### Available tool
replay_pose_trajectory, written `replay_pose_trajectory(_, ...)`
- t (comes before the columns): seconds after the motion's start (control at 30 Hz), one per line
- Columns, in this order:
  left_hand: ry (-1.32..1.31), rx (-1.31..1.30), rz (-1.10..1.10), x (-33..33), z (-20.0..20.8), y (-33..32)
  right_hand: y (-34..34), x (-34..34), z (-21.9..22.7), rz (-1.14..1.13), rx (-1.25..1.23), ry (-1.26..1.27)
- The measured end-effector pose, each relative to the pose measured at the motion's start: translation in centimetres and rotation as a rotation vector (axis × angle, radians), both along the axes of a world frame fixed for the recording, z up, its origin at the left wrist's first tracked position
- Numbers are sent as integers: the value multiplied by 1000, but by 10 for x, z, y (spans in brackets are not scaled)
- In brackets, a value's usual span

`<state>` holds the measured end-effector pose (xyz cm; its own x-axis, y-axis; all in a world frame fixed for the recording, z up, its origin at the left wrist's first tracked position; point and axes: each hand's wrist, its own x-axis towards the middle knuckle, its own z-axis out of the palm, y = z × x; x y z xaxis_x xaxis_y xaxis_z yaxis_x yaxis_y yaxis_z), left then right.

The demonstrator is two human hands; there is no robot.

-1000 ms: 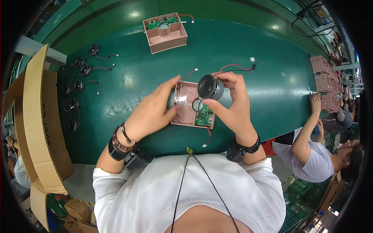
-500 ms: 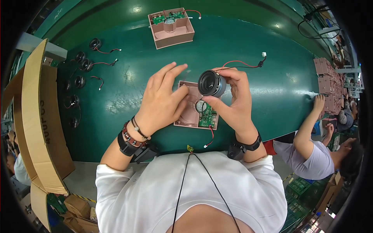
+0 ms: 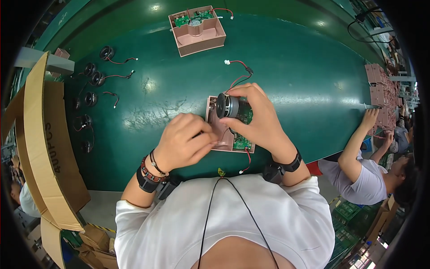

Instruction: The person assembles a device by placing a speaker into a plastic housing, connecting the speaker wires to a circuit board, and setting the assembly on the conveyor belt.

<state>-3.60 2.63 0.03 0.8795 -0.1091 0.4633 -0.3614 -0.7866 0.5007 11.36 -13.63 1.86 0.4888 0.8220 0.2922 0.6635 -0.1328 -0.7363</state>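
Note:
Thumb and fingers of my right hand [image 3: 257,116] grip a small round loudspeaker [image 3: 222,106] with a black cone and silvery rim. It is tilted above a pink plastic housing [image 3: 228,148]. A red and black cable [image 3: 242,81] with a white plug trails from the speaker onto the bench. Inside the housing's right part is a green circuit board [image 3: 242,141], partly covered by my right hand; a short red lead comes off it. My left hand [image 3: 190,138] is closed, its fingertips pinched over the housing's left compartment. Whatever they hold is too blurred to make out.
Another pink housing [image 3: 199,40] with a circuit board stands at the far side of the green bench [image 3: 313,107]. Several loose speakers [image 3: 97,79] lie at the left, beside a cardboard box [image 3: 53,134]. At the right, a co-worker's hand [image 3: 370,117] touches stacked pink housings [image 3: 378,96].
The speaker has turned and moved left and slightly down in my right hand; its cable has swung left. My left hand's spread fingers have drawn together, lower over the housing.

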Motion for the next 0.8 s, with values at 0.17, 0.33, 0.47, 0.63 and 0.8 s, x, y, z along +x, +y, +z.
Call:
replay_pose_trajectory(0.17, -100, -26, -102, 1, -2, -5, 1, -2, 0, 23, -10, -74)
replay_pose_trajectory(0.33, -11, -8, -164, -1, -7, -2, 1, -7, 3, 22, -88, -170)
replay_pose_trajectory(0.47, -18, -45, -190, 2, -7, -2, 0, -13, 11, -5, -143, -266)
replay_pose_trajectory(0.63, 16, -41, -255, -1, -4, -4, -3, -18, 16, 13, -215, -359)
replay_pose_trajectory(0.8, 0, -22, -237, -2, -4, -4, -1, -23, 13, 46, -222, -344)
